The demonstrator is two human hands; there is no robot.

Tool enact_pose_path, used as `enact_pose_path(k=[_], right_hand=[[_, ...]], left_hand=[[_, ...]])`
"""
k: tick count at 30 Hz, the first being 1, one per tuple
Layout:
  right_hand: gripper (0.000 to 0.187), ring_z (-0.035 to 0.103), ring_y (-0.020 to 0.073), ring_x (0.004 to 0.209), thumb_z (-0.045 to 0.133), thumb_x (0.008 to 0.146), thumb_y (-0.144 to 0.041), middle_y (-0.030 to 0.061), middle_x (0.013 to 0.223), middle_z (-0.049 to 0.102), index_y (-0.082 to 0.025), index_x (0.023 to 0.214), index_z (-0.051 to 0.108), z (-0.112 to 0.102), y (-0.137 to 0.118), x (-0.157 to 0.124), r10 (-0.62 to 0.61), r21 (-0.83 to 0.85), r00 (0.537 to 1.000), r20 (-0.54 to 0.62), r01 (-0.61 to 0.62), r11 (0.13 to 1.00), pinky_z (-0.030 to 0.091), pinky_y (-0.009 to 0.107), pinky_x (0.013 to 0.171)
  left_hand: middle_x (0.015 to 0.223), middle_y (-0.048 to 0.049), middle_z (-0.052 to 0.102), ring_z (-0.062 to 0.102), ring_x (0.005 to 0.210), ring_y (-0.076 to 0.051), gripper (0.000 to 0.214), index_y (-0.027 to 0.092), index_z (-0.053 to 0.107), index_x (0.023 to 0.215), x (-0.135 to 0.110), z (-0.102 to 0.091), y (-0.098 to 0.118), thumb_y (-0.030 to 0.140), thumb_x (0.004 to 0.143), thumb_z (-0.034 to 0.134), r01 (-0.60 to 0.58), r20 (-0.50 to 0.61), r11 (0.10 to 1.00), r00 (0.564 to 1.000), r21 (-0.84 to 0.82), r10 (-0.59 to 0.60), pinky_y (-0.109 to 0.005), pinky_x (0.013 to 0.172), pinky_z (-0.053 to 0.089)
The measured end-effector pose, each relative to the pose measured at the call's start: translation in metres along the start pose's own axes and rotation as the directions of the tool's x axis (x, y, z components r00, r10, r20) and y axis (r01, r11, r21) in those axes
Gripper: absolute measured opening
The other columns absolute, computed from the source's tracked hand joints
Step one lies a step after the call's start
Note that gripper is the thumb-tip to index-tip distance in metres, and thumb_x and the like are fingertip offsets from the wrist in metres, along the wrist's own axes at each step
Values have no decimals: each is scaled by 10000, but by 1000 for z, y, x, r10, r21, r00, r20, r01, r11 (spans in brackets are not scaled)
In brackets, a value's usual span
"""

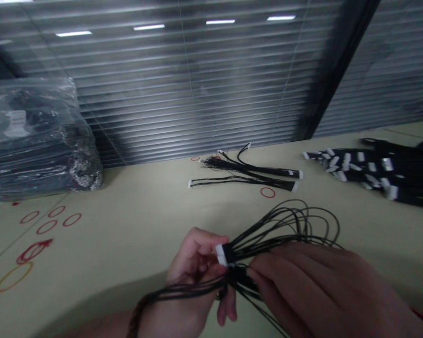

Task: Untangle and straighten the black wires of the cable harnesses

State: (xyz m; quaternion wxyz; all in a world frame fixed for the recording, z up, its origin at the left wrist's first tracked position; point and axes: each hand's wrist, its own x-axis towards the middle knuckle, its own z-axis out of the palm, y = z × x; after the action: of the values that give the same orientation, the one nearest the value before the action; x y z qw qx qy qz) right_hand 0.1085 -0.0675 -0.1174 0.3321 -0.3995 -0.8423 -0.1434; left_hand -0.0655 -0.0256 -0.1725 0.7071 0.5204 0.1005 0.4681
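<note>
My left hand (193,267) is closed in a pinch on the white connector (221,254) of a black wire harness (285,225). The thin black wires fan out to the right in loops and also trail left across my wrist. My right hand (317,286) lies over the wires just right of the connector, its fingers curled and pressed on the bundle. Both hands hover low over the beige table (134,234).
Three finished black harnesses with white plugs (246,176) lie further back. A pile of black cables with white connectors (377,171) sits at the right. A plastic-wrapped bundle (35,141) stands at the far left. Red circles (51,220) are drawn on the table.
</note>
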Motion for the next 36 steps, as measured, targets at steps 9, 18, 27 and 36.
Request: enact_pose_path(k=[9, 18, 27, 36], right_hand=[[330, 556, 85, 571, 222, 1012, -212, -50, 685, 616, -193, 854, 511, 2, 0, 2, -10, 38, 1000, -7, 10, 999, 349, 276, 507], [347, 536, 104, 554, 245, 999, -174, -34, 655, 601, -178, 812, 538, 2, -1, 3, -32, 35, 999, -23, 33, 999, 353, 291, 499], [411, 541, 133, 579, 213, 993, -170, -13, 663, 602, -180, 779, 563, 4, -4, 4, -49, 56, 997, 54, 46, 997, 377, 306, 522], [465, 531, 121, 543, 187, 1011, -235, -31, 654, 626, -186, 770, 582, 3, -4, -1, 19, 43, 1000, 11, -20, 999, 367, 299, 493]], left_hand=[[818, 33, 600, 616, 524, -7, 198, 287, 520, 1109, 0, 1, -3, 194, 945, 460, -28, 22, 999, 999, 19, 28, -41, 452, 444], [831, 31, 542, 588, 498, 5, 237, 283, 511, 1143, 0, 2, -4, 170, 944, 453, -70, 66, 996, 996, 53, 67, -50, 445, 439], [795, 35, 533, 584, 489, -6, 235, 300, 522, 1124, -2, 3, -2, 171, 938, 457, -30, 30, 992, 999, 126, 26, -68, 439, 437], [747, 52, 540, 580, 499, 6, 263, 292, 511, 1107, -2, 4, -3, 104, 940, 431, -7, -27, 996, 1000, 90, 9, -35, 455, 439]])
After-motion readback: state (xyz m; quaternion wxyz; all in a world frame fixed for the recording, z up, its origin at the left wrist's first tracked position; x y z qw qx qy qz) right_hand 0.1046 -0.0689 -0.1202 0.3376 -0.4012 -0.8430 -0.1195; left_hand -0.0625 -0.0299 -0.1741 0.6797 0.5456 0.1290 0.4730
